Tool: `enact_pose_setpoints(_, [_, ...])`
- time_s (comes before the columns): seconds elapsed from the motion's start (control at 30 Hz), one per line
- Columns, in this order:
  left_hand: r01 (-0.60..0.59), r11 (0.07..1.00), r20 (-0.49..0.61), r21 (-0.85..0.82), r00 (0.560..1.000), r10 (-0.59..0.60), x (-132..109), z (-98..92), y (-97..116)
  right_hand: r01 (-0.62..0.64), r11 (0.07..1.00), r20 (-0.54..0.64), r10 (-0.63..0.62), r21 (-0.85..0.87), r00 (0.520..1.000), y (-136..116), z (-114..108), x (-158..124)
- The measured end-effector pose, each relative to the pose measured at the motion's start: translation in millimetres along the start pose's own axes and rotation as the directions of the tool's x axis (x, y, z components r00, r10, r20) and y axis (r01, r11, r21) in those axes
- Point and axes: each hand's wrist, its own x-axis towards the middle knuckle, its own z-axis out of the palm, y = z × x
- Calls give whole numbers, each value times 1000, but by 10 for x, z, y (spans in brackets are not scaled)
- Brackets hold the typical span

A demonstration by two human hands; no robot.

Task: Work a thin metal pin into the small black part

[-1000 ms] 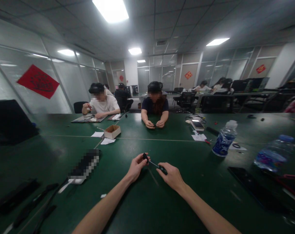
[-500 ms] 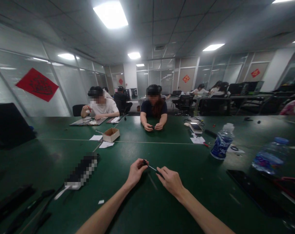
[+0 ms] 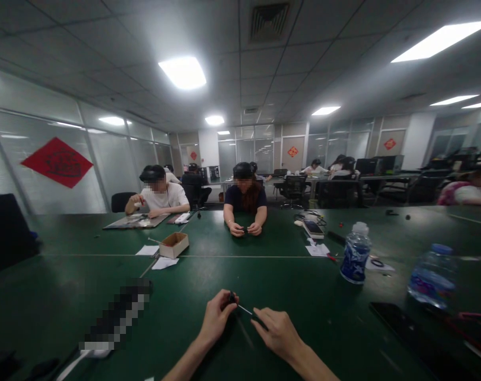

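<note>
My left hand point(image 3: 217, 316) is closed on a small black part point(image 3: 232, 297), pinched between thumb and fingers over the green table point(image 3: 177, 317). What kind of part it is cannot be made out. In my right hand point(image 3: 278, 330) is a screwdriver point(image 3: 245, 309) with a dark handle and a thin metal shaft. The shaft points left and up, and its tip meets or nearly meets the black part. My fingers hide much of the handle and some of the part.
To the right stand two plastic bottles, a blue-labelled bottle point(image 3: 355, 254) and a wider bottle point(image 3: 433, 278), behind a dark phone point(image 3: 399, 323). A small open box point(image 3: 174, 245) lies ahead on the left beside white papers point(image 3: 165, 263). Across the table sits a co-worker point(image 3: 245, 198).
The whole view has tilted upward, so the table and my hands appear lower. Both hands keep their holds on the black part and the screwdriver.
</note>
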Motion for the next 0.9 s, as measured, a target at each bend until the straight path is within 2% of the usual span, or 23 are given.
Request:
enact_pose_setpoints(0.13, [6, 1000, 5, -10, 1000, -6, -3, 4, 34, -36, 996, -3, 36, 80, 999, 0, -14, 5])
enact_pose_setpoints(0.43, [-6, 995, -14, -101, 1000, 4, 15, 1, -20, -246, 927, 30, 248, 284, 968, -26, -114, 73])
enact_pose_setpoints(0.5, [6, 996, 6, -88, 1000, -6, 14, 25, -17, -340, 879, -19, 367, 336, 930, -39, -120, 106])
enact_pose_setpoints(0.6, [31, 998, 70, -56, 997, -27, 4, 69, 18, -460, 795, -78, 528, 396, 846, -78, -113, 161])
enact_pose_setpoints(0.63, [36, 998, 85, -55, 996, -31, 1, 78, 33, -469, 787, -69, 536, 400, 841, -95, -109, 177])
enact_pose_setpoints(0.77, [39, 995, 85, -94, 996, -31, 6, 56, 60, -424, 830, 50, 437, 362, 898, -169, -104, 204])
enact_pose_setpoints(0.9, [101, 974, 65, -203, 994, -89, 39, -7, -40, -415, 851, 94, 408, 320, 908, -204, -124, 204])
